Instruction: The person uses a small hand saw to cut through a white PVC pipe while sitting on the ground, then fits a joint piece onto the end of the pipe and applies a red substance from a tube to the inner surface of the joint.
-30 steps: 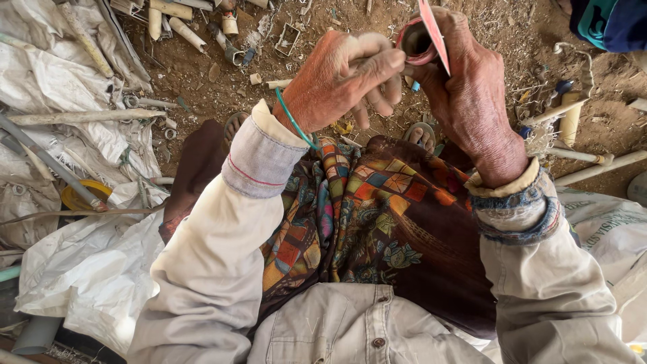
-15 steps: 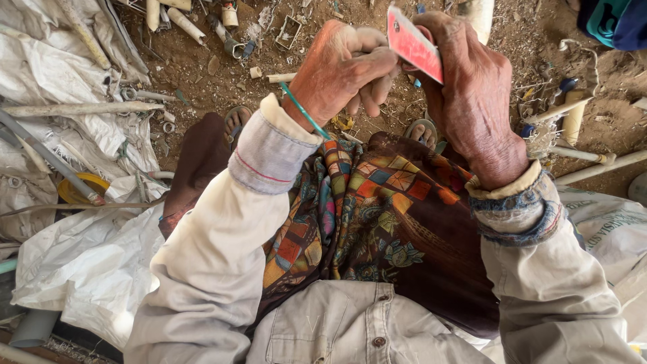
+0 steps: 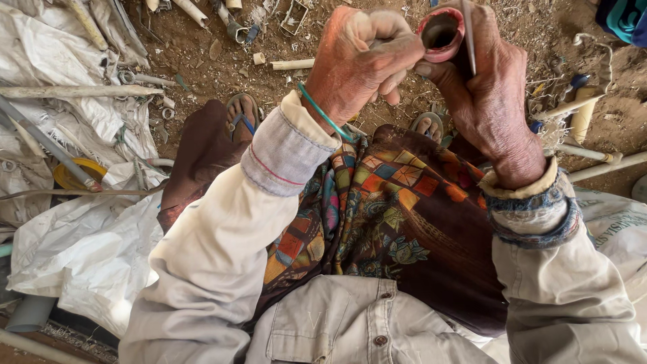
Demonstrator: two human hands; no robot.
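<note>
Beige jacket (image 3: 350, 330) fills the bottom edge, nearest to me, buttoned, with both sleeves running up and away. Patterned cloth (image 3: 384, 209) in brown, orange and teal lies across my lap just beyond it.

Left sleeve ends in a grey cuff (image 3: 286, 152) with a thin red stripe; a teal bangle (image 3: 323, 113) sits on the wrist. Left hand (image 3: 360, 57) is curled into a fist, knuckles up, fingers closed tight. What the fist grips is hidden by the fingers; cannot tell. It touches the right hand's fingertips just below the cap.

Right sleeve ends in a blue knitted cuff (image 3: 536, 212). Right hand (image 3: 488, 87) is raised, thumb and fingers pinching a small reddish-pink cap (image 3: 441, 32), round, hollow, open mouth toward me, dark inside. A thin flat blade (image 3: 468, 37) stands edge-on against the cap's right side, under the same grip. Cap sits at top centre, above my knees, off the ground.

Below the hands: two feet in sandals (image 3: 242, 111) on bare brown dirt (image 3: 202, 54).

Left side: white sacking (image 3: 87, 249) spread over the ground, grey pipes (image 3: 47, 145) lying across it, a yellow disc (image 3: 71, 174) part-covered.

Far ground: short pale pipe offcuts (image 3: 293, 65) and a small wire frame (image 3: 293, 17) scattered near the top edge. Right: pale pipes (image 3: 606, 165) and a teal object (image 3: 630, 20) in the corner, too cropped to identify.
</note>
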